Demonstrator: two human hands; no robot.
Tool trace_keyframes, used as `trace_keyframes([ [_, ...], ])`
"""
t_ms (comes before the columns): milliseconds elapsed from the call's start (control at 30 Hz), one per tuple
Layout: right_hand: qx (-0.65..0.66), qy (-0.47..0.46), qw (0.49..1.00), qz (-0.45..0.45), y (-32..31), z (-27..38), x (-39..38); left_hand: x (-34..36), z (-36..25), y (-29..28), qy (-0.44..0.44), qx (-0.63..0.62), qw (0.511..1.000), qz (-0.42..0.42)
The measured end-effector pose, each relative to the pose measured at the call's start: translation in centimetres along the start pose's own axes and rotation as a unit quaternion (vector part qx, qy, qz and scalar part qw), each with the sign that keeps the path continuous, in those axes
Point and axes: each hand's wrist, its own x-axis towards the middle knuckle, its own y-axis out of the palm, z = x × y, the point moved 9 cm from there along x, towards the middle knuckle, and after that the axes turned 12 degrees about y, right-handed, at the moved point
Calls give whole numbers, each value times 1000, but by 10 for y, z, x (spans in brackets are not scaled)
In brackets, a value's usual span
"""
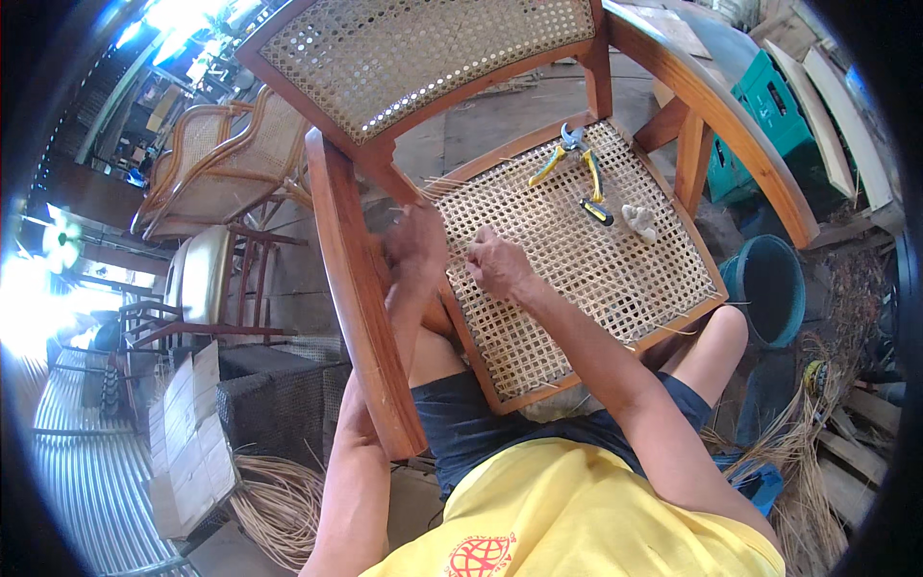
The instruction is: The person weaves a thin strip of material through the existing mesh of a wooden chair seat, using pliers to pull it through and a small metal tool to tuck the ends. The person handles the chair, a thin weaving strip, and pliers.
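A wooden armchair (370,317) with a woven cane seat (577,279) and a cane back (423,58) stands before me, its seat front by my lap. My right hand (498,266) is closed in a pinch over the seat's left part; whatever its fingers hold is too small to make out. My left hand (420,236) is at the seat's left edge, beside the armrest, its fingers blurred and partly hidden. Loose cane ends stick out near it. On the seat lie cutting pliers (574,144) with yellow-and-blue handles, a stubby yellow-and-black tool (597,212) and a pale crumpled clump (638,222).
At right stand a teal bucket (772,290) and green crates (769,120), with loose cane strands (793,481) below. Rattan chairs (216,168) and a padded chair (207,274) are at left. Cardboard (195,438) and a coiled rattan bundle (277,510) lie lower left.
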Motion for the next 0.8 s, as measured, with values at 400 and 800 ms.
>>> trace_keyframes([
  [400,211,-79,974,22,58,-38,60,6,-36,-53,65,-140,967,-202],
  [800,126,116,984,49,3,-1,32,23,-27,-18,184,-17,975,-121],
])
